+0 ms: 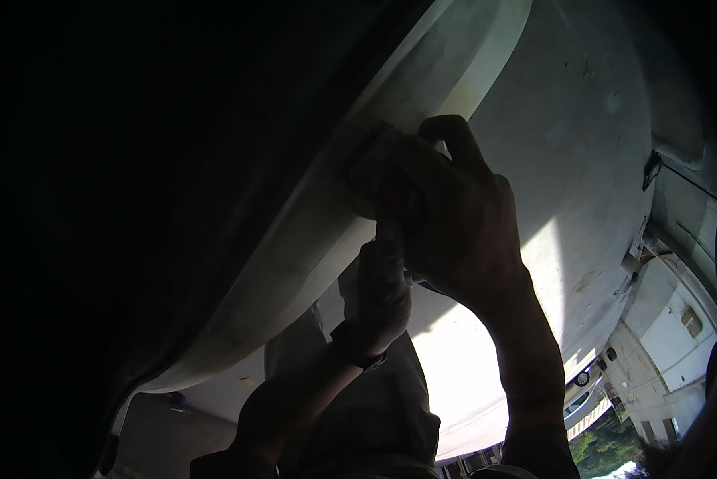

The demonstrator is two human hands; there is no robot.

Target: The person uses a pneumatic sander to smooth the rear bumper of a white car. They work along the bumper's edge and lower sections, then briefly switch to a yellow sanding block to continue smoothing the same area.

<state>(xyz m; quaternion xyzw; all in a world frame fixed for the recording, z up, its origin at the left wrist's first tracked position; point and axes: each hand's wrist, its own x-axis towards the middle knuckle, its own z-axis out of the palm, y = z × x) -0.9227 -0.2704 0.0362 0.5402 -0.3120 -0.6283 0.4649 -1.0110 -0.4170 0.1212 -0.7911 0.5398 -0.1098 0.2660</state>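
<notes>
Both hands press on a long pale panel edge (310,239) that runs from low left up to high right. The right hand (446,215) curls over it. The left hand (382,295), just below, touches it; its grip is hidden.

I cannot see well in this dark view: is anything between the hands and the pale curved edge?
Nothing visible. The right hand presses directly on the pale curved edge; the left hand, just below, reaches it too.
</notes>
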